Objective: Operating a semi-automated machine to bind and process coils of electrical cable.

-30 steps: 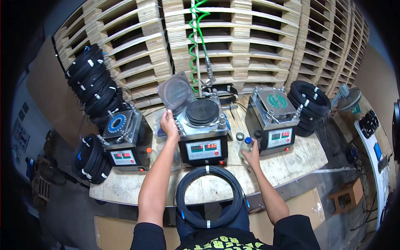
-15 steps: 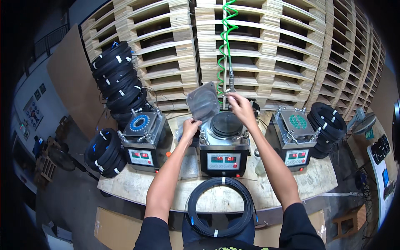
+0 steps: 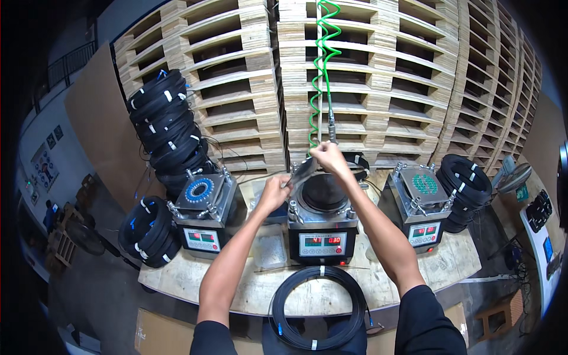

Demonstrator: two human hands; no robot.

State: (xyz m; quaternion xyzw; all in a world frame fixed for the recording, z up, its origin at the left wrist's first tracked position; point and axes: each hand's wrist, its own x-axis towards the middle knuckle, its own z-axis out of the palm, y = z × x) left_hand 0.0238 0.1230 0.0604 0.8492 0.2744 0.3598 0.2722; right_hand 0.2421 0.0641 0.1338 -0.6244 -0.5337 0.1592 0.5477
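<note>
On the pale, worn wooden desk (image 3: 248,290), three box-shaped black-and-steel machines with red digit displays are set in a row, and both hands are raised over the middle machine (image 3: 322,228). A thin dark grey flat plate (image 3: 302,171) is held tilted above the machine's round black top by the left hand (image 3: 273,192), whose grip is clenched on the plate's lower left edge. The right hand (image 3: 329,157) is placed higher, at the plate's upper end and just below the metal nozzle of a green coiled hose (image 3: 319,71) that hangs down from above; its grip is curled shut, but whether the plate or the nozzle is grasped cannot be told. At the near edge of the desk, directly in front of the person, a large coil of black cable bound with white ties (image 3: 320,307) is laid flat. The left machine (image 3: 207,216) is topped by a ring of blue dots, the right machine (image 3: 423,204) by a cluster of green dots. More black cable coils are stacked behind and beside the left machine (image 3: 168,127) and beside the right one (image 3: 467,180). Behind the desk, tall stacks of pale wooden pallets (image 3: 378,77) are seen.
</note>
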